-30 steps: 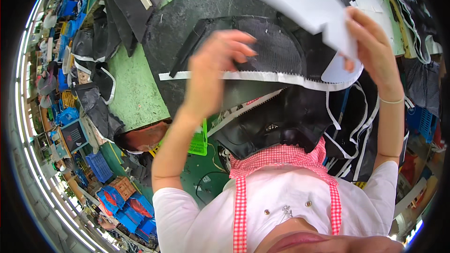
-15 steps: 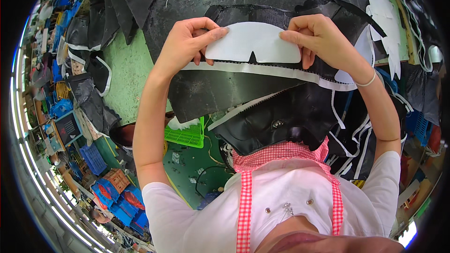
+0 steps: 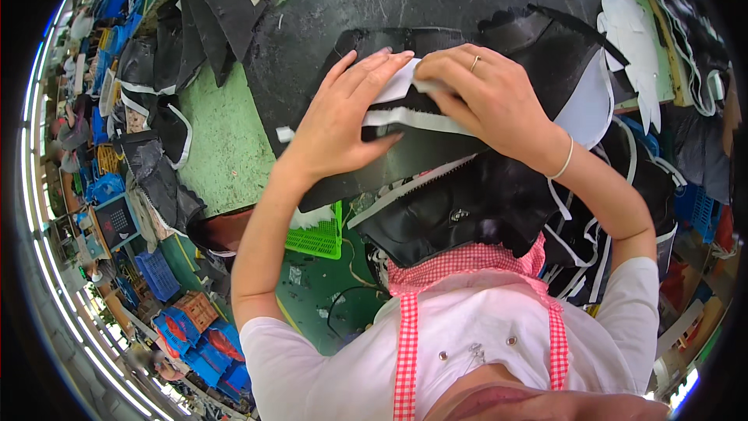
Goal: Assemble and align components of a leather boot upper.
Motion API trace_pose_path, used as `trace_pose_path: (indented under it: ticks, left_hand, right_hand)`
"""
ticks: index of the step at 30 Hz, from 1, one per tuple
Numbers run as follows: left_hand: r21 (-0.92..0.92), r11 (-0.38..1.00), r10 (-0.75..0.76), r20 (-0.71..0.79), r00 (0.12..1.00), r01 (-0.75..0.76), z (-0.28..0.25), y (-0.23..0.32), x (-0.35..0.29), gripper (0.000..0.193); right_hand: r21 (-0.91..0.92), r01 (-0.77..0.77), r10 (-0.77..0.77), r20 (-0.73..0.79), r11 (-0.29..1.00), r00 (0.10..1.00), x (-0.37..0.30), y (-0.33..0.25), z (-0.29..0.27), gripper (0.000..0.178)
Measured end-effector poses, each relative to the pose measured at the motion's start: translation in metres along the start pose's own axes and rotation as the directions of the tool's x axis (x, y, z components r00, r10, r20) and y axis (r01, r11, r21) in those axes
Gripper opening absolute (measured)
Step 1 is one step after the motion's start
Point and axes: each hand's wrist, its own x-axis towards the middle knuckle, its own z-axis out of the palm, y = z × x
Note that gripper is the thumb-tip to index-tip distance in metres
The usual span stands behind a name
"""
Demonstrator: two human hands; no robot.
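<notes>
A white half-moon piece (image 3: 398, 87) with a notch lies on a black sheet part (image 3: 362, 40) on the work table, mostly hidden by my hands. My left hand (image 3: 343, 109) rests over its left side, fingers stretched out and thumb apart. Bent over the right part is my right hand (image 3: 487, 97), its fingers closed at the white piece; the fingertips are partly hidden and slightly blurred. Just below runs a white strip (image 3: 413, 118) along the black part's near edge.
A black mat (image 3: 335, 0) covers much of the green tabletop (image 3: 214, 136). Black pieces with white edging (image 3: 167, 121) lie left. White scalloped pieces (image 3: 629, 47) are at the right. Below the near edge are a green basket (image 3: 315, 240) and a black piece (image 3: 436, 210) across my lap.
The white piece, held up by both ends before, is now down against the black part. Both hands have come together over it; the left has let go and flattened out.
</notes>
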Motion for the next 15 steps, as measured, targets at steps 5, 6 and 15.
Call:
trace_pose_path:
  ticks: [5,6,15]
  left_hand:
    - [-0.121,0.975,-0.211,-0.283,0.936,0.184,0.012,0.003,0.014,0.035]
    - [-0.038,0.977,-0.213,-0.231,0.949,0.210,0.011,0.005,0.017,0.027]
    - [-0.383,0.902,0.059,0.569,0.820,0.200,-0.046,-0.008,0.039,0.019]
  right_hand:
    - [0.096,-0.309,0.318,-0.085,0.946,0.944,0.005,-0.032,-0.004,0.021]
    - [0.089,-0.306,0.314,-0.093,0.948,0.945,0.004,-0.030,-0.005,0.021]
    - [0.645,-0.488,-0.019,0.614,0.588,0.789,0.006,0.003,-0.047,0.032]
